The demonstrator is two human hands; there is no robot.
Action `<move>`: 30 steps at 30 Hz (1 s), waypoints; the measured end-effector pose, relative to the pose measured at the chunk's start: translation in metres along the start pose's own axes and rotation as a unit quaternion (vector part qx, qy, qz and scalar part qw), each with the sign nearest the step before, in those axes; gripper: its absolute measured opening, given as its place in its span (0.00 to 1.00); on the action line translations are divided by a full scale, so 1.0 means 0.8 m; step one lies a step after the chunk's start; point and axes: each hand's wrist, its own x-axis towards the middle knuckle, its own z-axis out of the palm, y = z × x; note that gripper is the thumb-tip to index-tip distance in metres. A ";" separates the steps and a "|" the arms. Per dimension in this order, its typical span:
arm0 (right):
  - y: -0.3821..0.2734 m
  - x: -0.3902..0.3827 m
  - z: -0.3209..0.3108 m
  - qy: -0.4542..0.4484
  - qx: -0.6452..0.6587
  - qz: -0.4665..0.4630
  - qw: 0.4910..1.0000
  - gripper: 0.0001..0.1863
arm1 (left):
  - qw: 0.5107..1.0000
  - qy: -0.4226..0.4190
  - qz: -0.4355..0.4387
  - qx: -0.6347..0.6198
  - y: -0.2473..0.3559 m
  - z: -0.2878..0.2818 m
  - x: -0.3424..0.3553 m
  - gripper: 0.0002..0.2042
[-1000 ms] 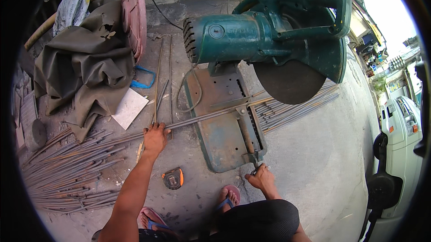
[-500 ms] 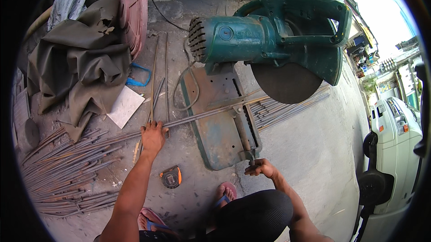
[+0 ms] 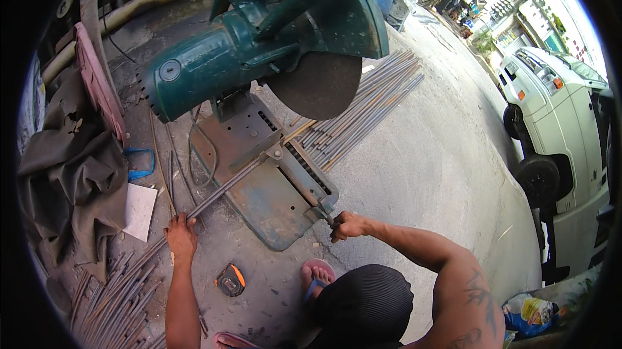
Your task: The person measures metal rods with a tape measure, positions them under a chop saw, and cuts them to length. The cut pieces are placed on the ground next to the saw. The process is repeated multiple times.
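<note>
Concrete ground [image 3: 421, 174] beside a street serves as the work floor, with a green chop saw [image 3: 259, 57] standing on it. A long steel rod [image 3: 220, 190] lies across the saw's flat base [image 3: 259, 200], passing through the vise under the raised cutting disc [image 3: 315, 86], so that it sits where the blade would come down. The left hand [image 3: 181, 235] is closed around the rod where it runs off the base, keeping it level and lined up. The right hand [image 3: 350, 226] is clamped on the vise crank handle [image 3: 324, 214] at the near corner of the base, the place from which the vise is tightened on the rod.

Behind the saw lies a pile of cut rods [image 3: 363, 109]; more long rods [image 3: 116, 290] lie at the lower left, within reach of the left hand. A tape measure [image 3: 230, 279] rests on the ground between the arms, near a foot in a pink sandal [image 3: 315, 276]. A dark tarp [image 3: 71, 180] is heaped at the left, and a white truck [image 3: 564, 148] stands at the right.
</note>
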 end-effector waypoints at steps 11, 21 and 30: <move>0.013 -0.003 -0.029 -0.170 0.245 0.031 0.954 0.27 | 1.000 -0.019 0.000 0.008 -0.004 0.006 0.002 0.13; -0.439 -0.231 -0.124 0.207 -0.302 -0.396 0.842 0.10 | 0.998 -0.007 -0.003 -0.065 -0.005 -0.016 -0.002 0.17; -0.668 -0.076 -0.251 0.356 -0.534 -0.097 0.761 0.24 | 0.989 -0.111 -0.068 -0.067 -0.026 -0.041 -0.016 0.26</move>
